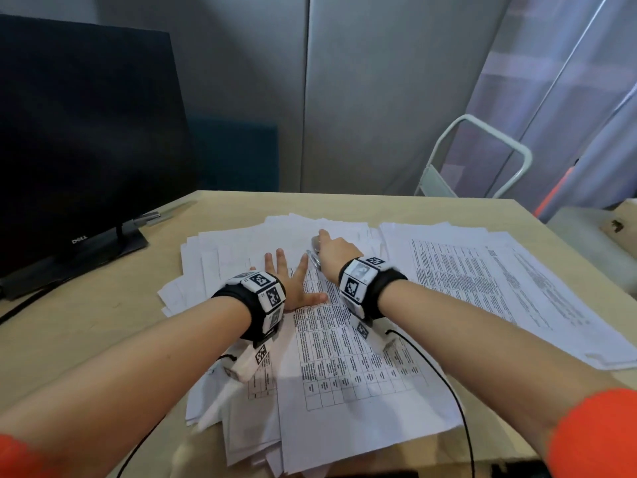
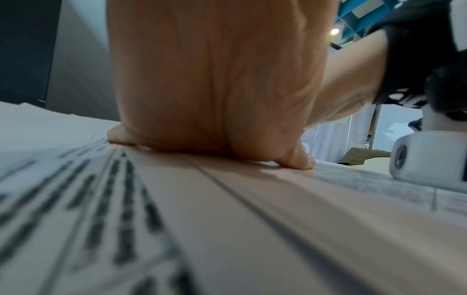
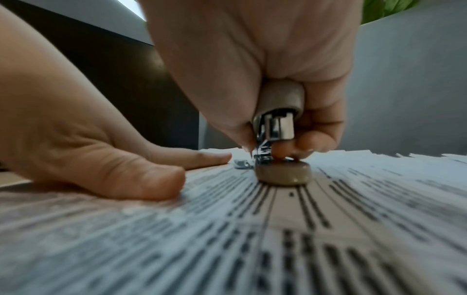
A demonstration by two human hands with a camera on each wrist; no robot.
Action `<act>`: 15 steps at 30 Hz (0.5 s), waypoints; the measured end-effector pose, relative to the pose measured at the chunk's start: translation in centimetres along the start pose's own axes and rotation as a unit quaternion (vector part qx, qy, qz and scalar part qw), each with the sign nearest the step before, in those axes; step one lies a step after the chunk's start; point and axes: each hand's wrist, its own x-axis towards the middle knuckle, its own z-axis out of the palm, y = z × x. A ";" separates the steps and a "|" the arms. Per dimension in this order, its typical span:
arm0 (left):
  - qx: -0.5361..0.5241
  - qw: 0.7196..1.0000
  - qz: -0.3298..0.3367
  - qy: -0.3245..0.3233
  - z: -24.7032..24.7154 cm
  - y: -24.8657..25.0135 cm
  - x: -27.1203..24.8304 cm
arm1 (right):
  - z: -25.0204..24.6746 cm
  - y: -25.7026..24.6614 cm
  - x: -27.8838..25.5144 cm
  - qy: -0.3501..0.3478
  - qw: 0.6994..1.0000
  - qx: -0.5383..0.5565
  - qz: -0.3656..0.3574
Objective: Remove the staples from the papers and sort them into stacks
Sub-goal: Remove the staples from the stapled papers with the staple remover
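Metal staple remover [image 3: 274,127] is gripped in the right hand [image 1: 336,253] over printed papers [image 1: 358,367], left hand [image 1: 293,288] pressing flat, fingers spread.

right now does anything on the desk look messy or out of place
Yes. The pile of papers under the left hand is fanned out, its sheets askew with corners jutting past each other, unlike the squarer stack at right. The right hand grips a metal staple remover; nothing looks spilled or torn.

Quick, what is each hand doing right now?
Left hand: open, fingers spread flat, pressing on the printed papers.
Right hand: gripping a metal staple remover, its lower end resting on the papers.
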 end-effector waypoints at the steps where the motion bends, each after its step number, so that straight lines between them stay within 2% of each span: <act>1: -0.004 1.000 -0.001 0.002 0.0 0.0 0.0 | -0.1 -0.3 0.3 -0.001 1.000 0.009 0.004; 7: -0.064 0.997 -0.004 0.040 0.7 -0.9 0.0 | -1.6 -1.4 1.5 -0.039 0.998 0.037 0.013; 9: -0.153 0.986 0.007 0.067 0.2 -2.0 -0.5 | -2.1 -1.3 1.1 -0.042 0.996 0.064 0.034; 11: -0.319 0.940 0.025 0.117 -0.7 -3.2 -1.0 | -2.4 -1.0 0.4 -0.032 0.994 0.091 0.046; 13: -0.430 0.886 0.035 0.170 -1.7 -3.9 -1.6 | -2.7 -1.1 -0.5 -0.017 0.994 0.111 0.018; 15: -0.503 0.849 0.044 0.158 -2.0 -3.9 -2.4 | -3.1 -2.0 -1.8 -0.012 0.991 0.127 -0.030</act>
